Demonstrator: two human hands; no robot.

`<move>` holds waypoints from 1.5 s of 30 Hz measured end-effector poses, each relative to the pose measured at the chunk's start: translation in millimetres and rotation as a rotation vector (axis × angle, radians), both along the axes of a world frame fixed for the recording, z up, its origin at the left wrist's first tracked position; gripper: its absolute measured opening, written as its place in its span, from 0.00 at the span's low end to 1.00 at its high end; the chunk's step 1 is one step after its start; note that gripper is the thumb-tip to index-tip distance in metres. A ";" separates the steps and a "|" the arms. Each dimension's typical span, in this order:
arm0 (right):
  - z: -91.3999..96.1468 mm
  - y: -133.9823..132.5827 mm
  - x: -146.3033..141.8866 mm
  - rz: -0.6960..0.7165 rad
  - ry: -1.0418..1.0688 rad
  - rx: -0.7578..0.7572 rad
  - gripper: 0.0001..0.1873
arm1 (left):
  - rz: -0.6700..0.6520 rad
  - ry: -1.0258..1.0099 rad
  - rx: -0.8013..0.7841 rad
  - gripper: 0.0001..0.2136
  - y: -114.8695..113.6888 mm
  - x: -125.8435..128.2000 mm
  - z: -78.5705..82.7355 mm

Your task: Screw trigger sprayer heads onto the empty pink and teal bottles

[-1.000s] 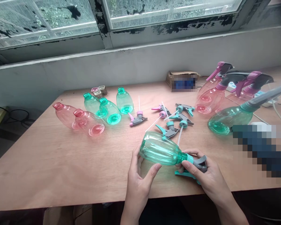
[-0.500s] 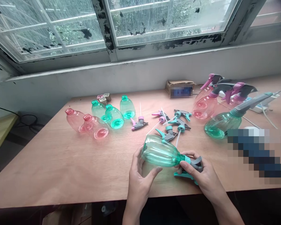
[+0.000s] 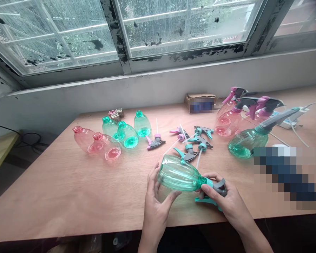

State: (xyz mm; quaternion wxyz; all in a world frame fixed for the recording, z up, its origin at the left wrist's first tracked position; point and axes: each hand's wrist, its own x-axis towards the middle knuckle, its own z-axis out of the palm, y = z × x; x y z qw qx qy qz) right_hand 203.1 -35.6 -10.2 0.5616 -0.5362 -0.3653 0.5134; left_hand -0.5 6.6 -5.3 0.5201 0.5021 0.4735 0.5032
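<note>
Held sideways just above the near edge of a wooden table (image 3: pixel 55 196): a clear green spray bottle (image 3: pixel 177 174), base pointing left and away, neck pointing right. Gripped around the base by the left hand (image 3: pixel 155 203), fingers curled behind the far side and thumb pressed on the near side. Closed by the right hand (image 3: pixel 228 202) around the grey and teal trigger head (image 3: pixel 217 188) fitted at the neck, fingers wrapped over the top of it.

Scattered just beyond the held bottle: loose trigger heads (image 3: pixel 195 140) in teal and pink, each with a thin white dip tube. Lying further left on the table: three uncapped green bottles (image 3: pixel 126 131) close together, and beside them two uncapped pink bottles (image 3: pixel 98 144), all on their sides. Resting at the right: a green bottle with trigger fitted (image 3: pixel 249 140), and behind it two pink bottles with triggers fitted (image 3: pixel 233 114). Set against the wall beyond: a small cardboard box (image 3: pixel 200 102). Partly seen at the far right: a white power strip (image 3: pixel 292 117) with cables. Spanning the top of the view: a weathered window frame (image 3: pixel 121 45) with rain-streaked glass.
</note>
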 end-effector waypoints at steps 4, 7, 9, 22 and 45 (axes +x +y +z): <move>-0.4 -0.3 0.0 0.010 -0.008 -0.003 0.22 | -0.015 0.015 -0.026 0.32 -1.1 -0.1 4.1; 0.2 -0.3 -0.4 0.002 -0.016 0.005 0.21 | -0.037 0.012 -0.036 0.33 -3.4 0.5 9.6; 1.5 0.0 -0.9 0.003 -0.020 0.012 0.21 | -0.030 -0.008 -0.037 0.35 -4.8 1.2 12.6; -3.1 -0.3 0.2 0.020 0.014 0.020 0.21 | -0.001 0.016 0.040 0.31 -0.1 -1.1 -0.9; -3.8 0.0 0.3 0.076 -0.062 -0.016 0.21 | -0.042 -0.022 -0.027 0.34 -2.9 -1.2 3.0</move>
